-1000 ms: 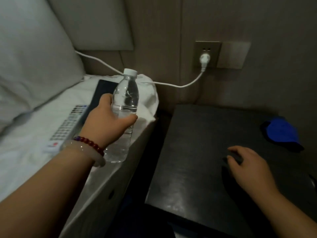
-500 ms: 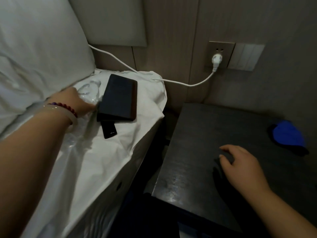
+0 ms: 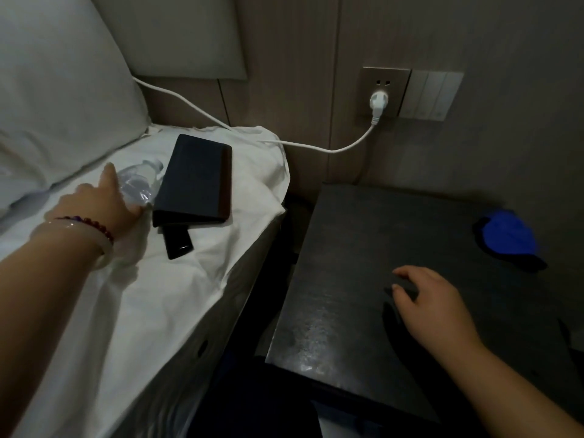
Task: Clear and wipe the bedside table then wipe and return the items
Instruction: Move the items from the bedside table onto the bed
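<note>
A clear water bottle [image 3: 139,183] lies on its side on the white bed sheet [image 3: 177,295], right beside a dark flat folder [image 3: 194,181]. My left hand [image 3: 101,200] holds the bottle's body, thumb on the far side and fingers on the near side. A small black phone-like slab [image 3: 178,245] pokes out from under the folder. The dark bedside table [image 3: 347,248] stands to the right of the bed. My right hand [image 3: 429,298] rests on its top with relaxed fingers. A blue cloth [image 3: 508,238] lies at the table's far right.
A white cable [image 3: 331,150] runs from a wall socket [image 3: 379,102] across the gap to the bed corner. A large pillow [image 3: 57,99] leans at the left. A narrow dark gap separates the bed from the table.
My left hand has carried the upright bottle to the bed and laid it down beside the folder. The right hand has stayed on the table top.
</note>
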Available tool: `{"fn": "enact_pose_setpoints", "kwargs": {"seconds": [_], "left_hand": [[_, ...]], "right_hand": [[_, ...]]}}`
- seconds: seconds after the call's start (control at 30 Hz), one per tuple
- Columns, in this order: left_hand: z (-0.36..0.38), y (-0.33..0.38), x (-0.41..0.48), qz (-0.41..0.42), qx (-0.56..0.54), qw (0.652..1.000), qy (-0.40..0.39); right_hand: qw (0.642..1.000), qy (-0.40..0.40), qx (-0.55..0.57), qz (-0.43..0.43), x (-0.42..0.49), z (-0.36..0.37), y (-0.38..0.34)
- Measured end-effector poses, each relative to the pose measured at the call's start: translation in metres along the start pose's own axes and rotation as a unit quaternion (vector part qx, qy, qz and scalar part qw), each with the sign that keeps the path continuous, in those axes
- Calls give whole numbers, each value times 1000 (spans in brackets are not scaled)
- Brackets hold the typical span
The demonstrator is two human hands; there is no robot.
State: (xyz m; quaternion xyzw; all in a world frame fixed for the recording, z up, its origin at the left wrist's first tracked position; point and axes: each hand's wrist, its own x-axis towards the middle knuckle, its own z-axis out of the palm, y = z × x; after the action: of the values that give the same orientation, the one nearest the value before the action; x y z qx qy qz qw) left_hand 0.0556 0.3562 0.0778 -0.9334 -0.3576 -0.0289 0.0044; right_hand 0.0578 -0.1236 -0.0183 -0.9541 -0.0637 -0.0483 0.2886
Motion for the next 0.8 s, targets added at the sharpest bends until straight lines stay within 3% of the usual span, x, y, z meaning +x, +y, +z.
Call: {"fn": "enact_pose_setpoints", "kwargs": {"seconds": [0.17, 0.47, 0.67, 0.8], "left_hand": [[-2, -4, 3, 33, 1, 999, -5], [4, -10, 7, 12, 6, 1000, 22], [8, -7, 0, 63, 56, 995, 61], [7, 9, -17, 75, 30, 994, 67]], "right_hand": [[1000, 2, -1, 1, 1, -1, -2], [1000, 11, 13, -9, 1, 1, -3], [1000, 8, 8, -7, 1, 2, -1], [1000, 9, 11, -4, 0, -1, 0]]}}
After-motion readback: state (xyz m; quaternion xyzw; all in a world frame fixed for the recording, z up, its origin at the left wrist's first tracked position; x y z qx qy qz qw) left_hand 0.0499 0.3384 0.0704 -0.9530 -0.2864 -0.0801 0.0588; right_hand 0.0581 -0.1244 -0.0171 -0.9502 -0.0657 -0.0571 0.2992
